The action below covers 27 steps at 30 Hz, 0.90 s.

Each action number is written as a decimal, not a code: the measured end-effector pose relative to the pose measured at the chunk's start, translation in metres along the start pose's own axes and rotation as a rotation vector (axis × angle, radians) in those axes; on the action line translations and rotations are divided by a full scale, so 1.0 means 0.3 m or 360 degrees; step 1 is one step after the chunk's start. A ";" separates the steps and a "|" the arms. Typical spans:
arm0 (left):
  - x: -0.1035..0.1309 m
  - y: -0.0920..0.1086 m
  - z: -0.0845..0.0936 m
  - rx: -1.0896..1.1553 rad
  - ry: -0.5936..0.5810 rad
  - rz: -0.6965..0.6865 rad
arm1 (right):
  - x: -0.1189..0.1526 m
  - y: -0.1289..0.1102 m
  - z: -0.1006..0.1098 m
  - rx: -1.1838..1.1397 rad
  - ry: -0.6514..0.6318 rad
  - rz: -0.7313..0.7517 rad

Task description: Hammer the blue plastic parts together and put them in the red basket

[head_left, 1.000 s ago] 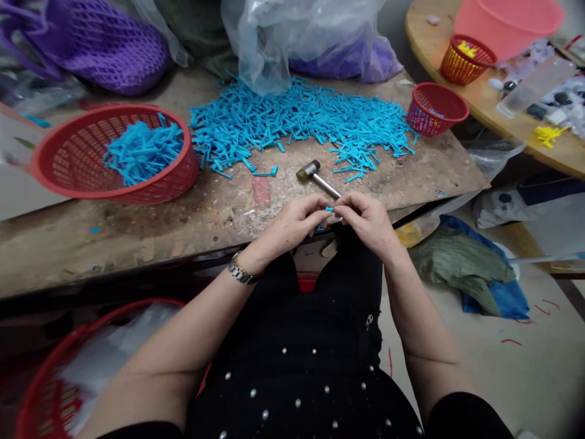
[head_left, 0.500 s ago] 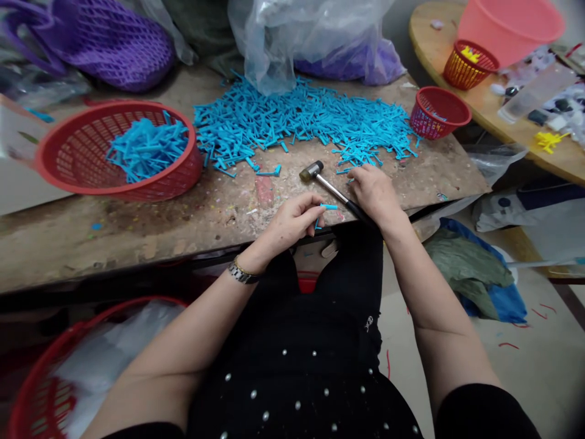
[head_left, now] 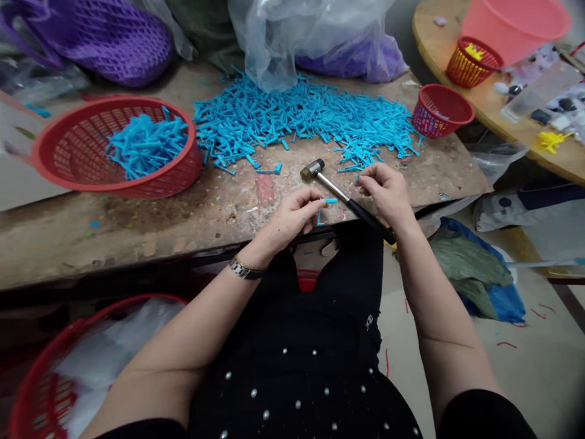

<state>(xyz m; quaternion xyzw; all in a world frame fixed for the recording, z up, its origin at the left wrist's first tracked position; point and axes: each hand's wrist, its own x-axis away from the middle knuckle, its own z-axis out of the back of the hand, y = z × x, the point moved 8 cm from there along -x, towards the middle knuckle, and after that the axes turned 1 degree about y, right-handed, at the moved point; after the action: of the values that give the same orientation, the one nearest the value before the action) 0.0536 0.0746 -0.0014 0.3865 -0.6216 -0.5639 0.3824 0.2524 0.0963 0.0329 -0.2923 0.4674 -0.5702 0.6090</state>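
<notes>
My left hand (head_left: 295, 210) is closed near the table's front edge, pinching a small blue plastic stick (head_left: 329, 200) between thumb and forefinger. Another thin blue piece (head_left: 319, 218) pokes out below its fingers. My right hand (head_left: 384, 189) hovers by the hammer's handle with its fingertips pinched together. A tiny bit of blue shows at those fingertips, too small to make out fully. Between the hands lies a small mallet (head_left: 329, 186) with a metal shaft and black grip. Beyond them spreads a heap of blue plastic pieces (head_left: 301, 116).
A red basket (head_left: 116, 183) with blue pieces stands on the left of the worn table (head_left: 150, 228). At the back right sits a smaller red basket (head_left: 442, 116). A plastic bag (head_left: 315, 36) rests behind the heap. Off to the right is a round wooden table (head_left: 429, 36).
My right hand has lifted slightly and drawn back to the right from the edge of the blue heap. My left hand keeps its pinch almost in place.
</notes>
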 end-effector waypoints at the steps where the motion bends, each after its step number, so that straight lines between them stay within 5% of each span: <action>1: 0.000 0.003 -0.006 0.0013 -0.0019 -0.0004 | 0.016 0.001 -0.009 -0.0209 -0.0038 -0.0081; 7: 0.007 0.034 -0.057 0.0006 -0.0207 -0.0070 | 0.125 -0.023 -0.070 -0.0973 -0.0178 -0.0463; 15: 0.027 0.052 -0.104 0.0025 -0.0453 -0.0097 | 0.205 -0.030 -0.125 -0.1268 -0.0323 -0.0579; 21: 0.034 0.048 -0.099 0.0009 -0.0451 -0.0049 | 0.218 -0.008 -0.103 -0.0949 -0.0239 -0.0419; 27: 0.039 0.054 -0.087 -0.0068 -0.0446 -0.0072 | 0.229 -0.123 -0.020 -0.0033 0.0089 0.0306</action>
<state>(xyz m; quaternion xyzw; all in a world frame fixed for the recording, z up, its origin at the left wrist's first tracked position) 0.0719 0.0544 0.0172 0.3098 -0.6478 -0.6339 0.2872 0.2255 0.0242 0.0472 -0.2363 0.5161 -0.5122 0.6446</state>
